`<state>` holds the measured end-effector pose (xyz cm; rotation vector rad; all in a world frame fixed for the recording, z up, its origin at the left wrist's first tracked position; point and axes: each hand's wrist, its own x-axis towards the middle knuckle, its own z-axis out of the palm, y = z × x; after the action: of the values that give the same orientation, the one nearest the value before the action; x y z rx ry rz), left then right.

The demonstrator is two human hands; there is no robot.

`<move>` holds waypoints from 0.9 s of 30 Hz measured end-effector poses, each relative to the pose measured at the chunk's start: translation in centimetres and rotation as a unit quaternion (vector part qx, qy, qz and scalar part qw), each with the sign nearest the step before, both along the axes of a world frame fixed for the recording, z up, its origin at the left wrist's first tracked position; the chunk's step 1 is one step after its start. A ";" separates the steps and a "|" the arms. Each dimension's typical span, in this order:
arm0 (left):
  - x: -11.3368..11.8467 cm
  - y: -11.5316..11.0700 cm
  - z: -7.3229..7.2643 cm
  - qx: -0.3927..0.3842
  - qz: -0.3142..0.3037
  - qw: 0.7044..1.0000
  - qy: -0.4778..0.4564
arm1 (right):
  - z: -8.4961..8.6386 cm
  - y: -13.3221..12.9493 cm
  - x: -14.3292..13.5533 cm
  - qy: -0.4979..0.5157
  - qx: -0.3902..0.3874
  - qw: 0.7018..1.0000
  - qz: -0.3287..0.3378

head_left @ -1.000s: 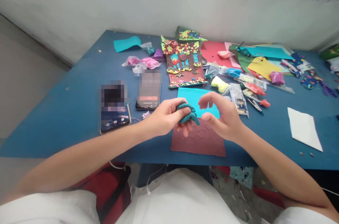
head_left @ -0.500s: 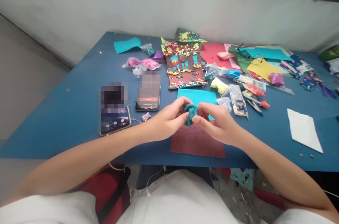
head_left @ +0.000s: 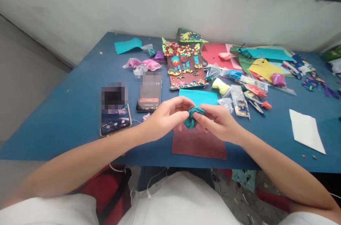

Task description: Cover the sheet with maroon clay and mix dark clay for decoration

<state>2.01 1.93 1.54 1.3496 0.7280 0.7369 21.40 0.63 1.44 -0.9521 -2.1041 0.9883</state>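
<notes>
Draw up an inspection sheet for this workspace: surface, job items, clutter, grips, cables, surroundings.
Surface: blue table, small pale marks near its left edge.
Job's things: teal lump, clay-like, held above a reddish-brown sheet.
Clutter: two phones to the left, decorated panel at the back, bagged pink material, white sheet to the right.
Grips: left grip and right grip, bare hands, both on the lump.
Cables: white earphone cord before the shirt.
Surroundings: pale wall behind; scraps below the table.

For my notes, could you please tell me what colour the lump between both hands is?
The lump is mainly teal, seen best in the head view.
</notes>
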 end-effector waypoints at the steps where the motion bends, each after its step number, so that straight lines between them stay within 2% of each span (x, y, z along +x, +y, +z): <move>1: 0.0 0.1 -0.1 -0.025 -0.001 1.000 0.005 | -0.2 0.0 0.1 -0.024 0.061 0.998 0.003; 3: 0.2 0.4 -0.2 -0.062 -0.006 0.997 0.039 | -0.6 -0.1 0.3 -0.092 0.210 0.973 0.000; 5: 0.4 0.5 -0.3 -0.089 -0.015 0.993 0.078 | -1.0 -0.2 0.3 -0.170 0.339 0.925 -0.023; 7: 0.5 0.6 -0.2 -0.115 -0.019 0.988 0.106 | -1.2 -0.4 0.3 -0.237 0.392 0.887 -0.049; 8: 0.5 0.6 -0.2 -0.127 -0.014 0.986 0.111 | -1.2 -0.4 0.3 -0.257 0.395 0.881 -0.050; 10: 0.4 0.7 -0.1 -0.141 0.003 0.985 0.098 | -0.9 -0.5 0.4 -0.261 0.372 0.890 -0.019; 13: 0.4 0.8 0.0 -0.124 0.033 0.990 0.049 | -0.2 -0.4 0.8 -0.197 0.306 0.931 0.017; 17: 0.4 0.5 0.3 -0.094 0.042 0.993 0.054 | 0.3 -0.4 1.0 -0.114 0.198 0.973 -0.028; 22: 0.2 0.0 0.3 -0.039 0.020 0.993 0.110 | -0.1 -0.7 0.0 -0.081 0.147 0.985 -0.051; 25: 0.0 0.0 0.4 -0.012 -0.021 0.992 0.123 | -0.1 -0.9 -0.4 -0.060 0.120 0.987 -0.089; 27: 0.0 0.1 0.5 -0.021 -0.054 0.993 0.106 | 0.2 -0.7 -0.2 -0.047 0.106 0.986 -0.118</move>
<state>1.97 2.01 2.07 1.4310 0.8266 0.4930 21.23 -0.09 1.65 -1.1255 -2.0646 0.5977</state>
